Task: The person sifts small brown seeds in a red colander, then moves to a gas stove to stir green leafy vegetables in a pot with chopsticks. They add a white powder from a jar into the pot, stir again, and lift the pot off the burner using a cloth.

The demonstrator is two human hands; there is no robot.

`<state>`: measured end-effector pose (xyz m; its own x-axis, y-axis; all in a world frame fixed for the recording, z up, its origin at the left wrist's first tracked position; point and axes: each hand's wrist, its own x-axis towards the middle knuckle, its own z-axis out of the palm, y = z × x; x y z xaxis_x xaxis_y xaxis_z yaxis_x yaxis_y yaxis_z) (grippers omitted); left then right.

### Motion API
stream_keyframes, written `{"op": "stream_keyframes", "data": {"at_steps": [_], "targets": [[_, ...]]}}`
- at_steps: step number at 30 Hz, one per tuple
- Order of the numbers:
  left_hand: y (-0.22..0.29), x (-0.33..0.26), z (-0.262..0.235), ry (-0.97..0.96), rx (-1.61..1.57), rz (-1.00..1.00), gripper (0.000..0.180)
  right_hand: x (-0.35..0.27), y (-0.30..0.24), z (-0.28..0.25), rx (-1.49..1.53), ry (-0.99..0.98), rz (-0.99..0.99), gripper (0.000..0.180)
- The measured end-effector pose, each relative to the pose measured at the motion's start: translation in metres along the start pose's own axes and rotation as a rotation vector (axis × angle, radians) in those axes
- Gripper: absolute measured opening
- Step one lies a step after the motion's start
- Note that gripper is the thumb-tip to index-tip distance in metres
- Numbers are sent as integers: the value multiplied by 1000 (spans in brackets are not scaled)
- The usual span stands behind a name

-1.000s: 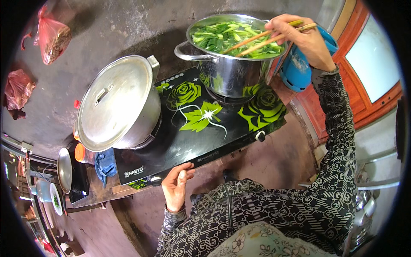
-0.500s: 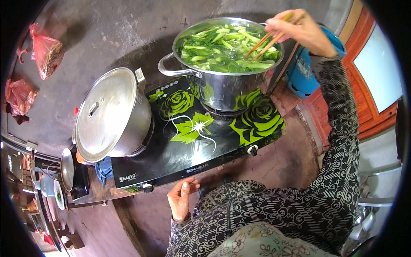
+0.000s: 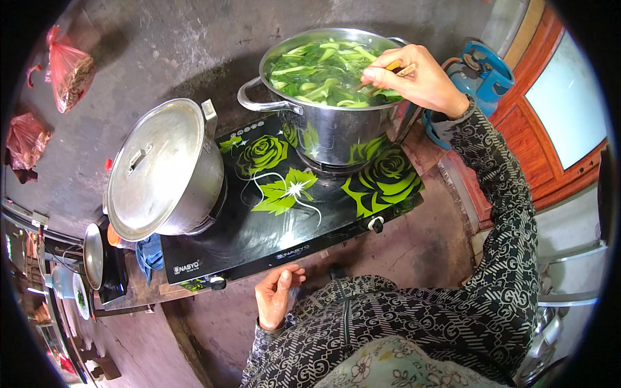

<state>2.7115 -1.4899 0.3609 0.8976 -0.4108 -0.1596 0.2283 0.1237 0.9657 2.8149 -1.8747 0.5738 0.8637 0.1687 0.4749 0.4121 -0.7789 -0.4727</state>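
Over the right-hand burner of the black glass stove [image 3: 284, 239], the one printed with green roses, stands an open steel pot [image 3: 330, 123] brimming with cut leafy greens [image 3: 317, 71] in liquid. The person's right hand [image 3: 420, 81] hangs above the pot's far rim, fingers pinched shut around a pair of wooden chopsticks [image 3: 381, 70] whose tips dip down among the leaves; holding them high and slanted like that keeps the hand away from the hot liquid, I'd judge, while the tips do the reaching. The left hand [image 3: 275, 297] has nothing in it. It rests just at the stove's near edge, fingers loosely curled and slightly apart, close to the small front knob [image 3: 218, 282], which looks like a steadying lean more than a grip.

On the left burner sits a bigger aluminium pot [image 3: 168, 171] with its lid on, parked out of the way of the stirring arm. Beyond the right arm stands a blue gas cylinder [image 3: 475, 74], near the stove it probably feeds, though I can't follow a hose. Two red plastic bags [image 3: 68, 68] hang by the grey wall, well apart from the heat. A blue cloth [image 3: 150, 255] is tucked under the stove's left corner on the surface.
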Motion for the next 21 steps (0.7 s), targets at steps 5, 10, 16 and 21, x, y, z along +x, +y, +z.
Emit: {"op": "stream_keyframes", "data": {"at_steps": [5, 10, 16, 21], "targets": [[-3, -7, 3, 13, 33, 20, 41, 3, -34, -26, 289, -85, 85, 22], [-10, -10, 3, 25, -30, 10, 36, 22, -45, -74, 203, 158, 3, 15], [-14, -8, 10, 12, 32, 40, 44, 38, 53, -81, -266, -7, 92, 25], [-20, -12, 12, 19, 9, 17, 45, 17, 43, -76, -72, -138, 303, 25]]}}
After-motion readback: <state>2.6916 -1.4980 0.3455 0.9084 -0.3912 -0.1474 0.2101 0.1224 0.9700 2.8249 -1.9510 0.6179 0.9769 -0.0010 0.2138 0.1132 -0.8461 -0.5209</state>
